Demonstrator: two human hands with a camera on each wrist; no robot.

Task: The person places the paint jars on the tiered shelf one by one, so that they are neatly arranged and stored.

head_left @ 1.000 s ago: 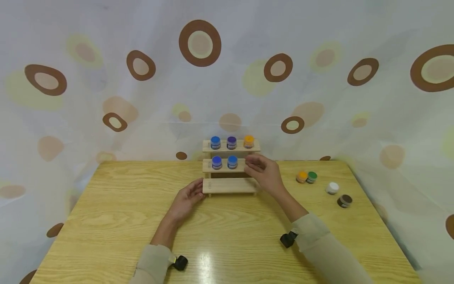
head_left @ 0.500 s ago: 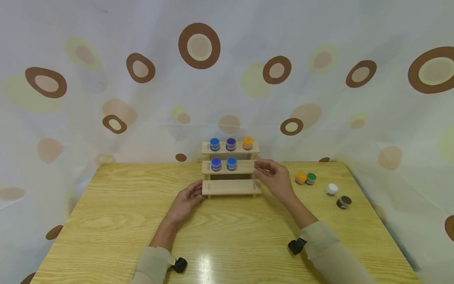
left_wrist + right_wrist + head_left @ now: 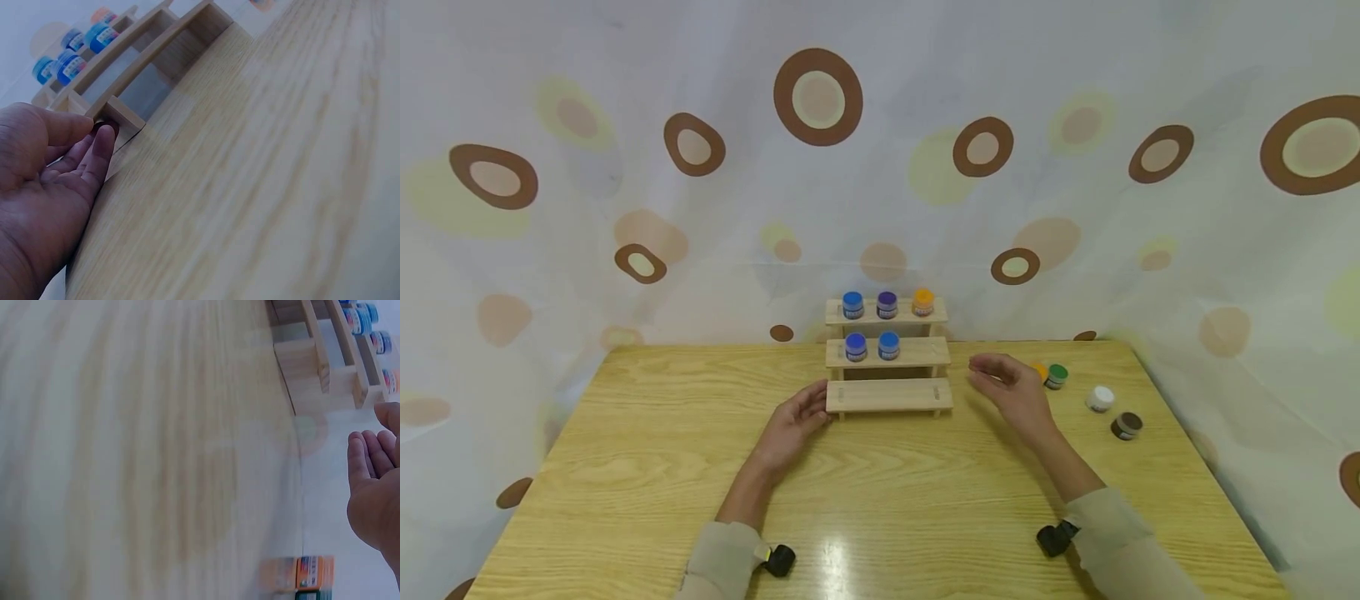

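Note:
A three-step wooden display rack (image 3: 887, 396) stands against the back of the table. Blue (image 3: 853, 306), purple (image 3: 887, 306) and orange (image 3: 922, 303) paint jars line its top step. On the middle step are a violet-blue jar (image 3: 856, 347) and a blue jar (image 3: 889, 346), with bare wood to their right. My left hand (image 3: 788, 429) holds the left end of the lowest step, thumb and fingers around its corner in the left wrist view. Right of the rack, my right hand (image 3: 1015, 396) hovers with loosely bent fingers and holds nothing.
Farther right on the wooden table (image 3: 880, 500) sit an orange jar (image 3: 1040, 372), partly hidden by my right hand, a green jar (image 3: 1056, 377), a white jar (image 3: 1101, 399) and a dark brown jar (image 3: 1126, 426). A patterned curtain (image 3: 730, 217) hangs behind.
My right hand has moved from the middle step's right end out to the right, towards the loose jars. My left hand stays at the rack's left end, and the jars have not moved.

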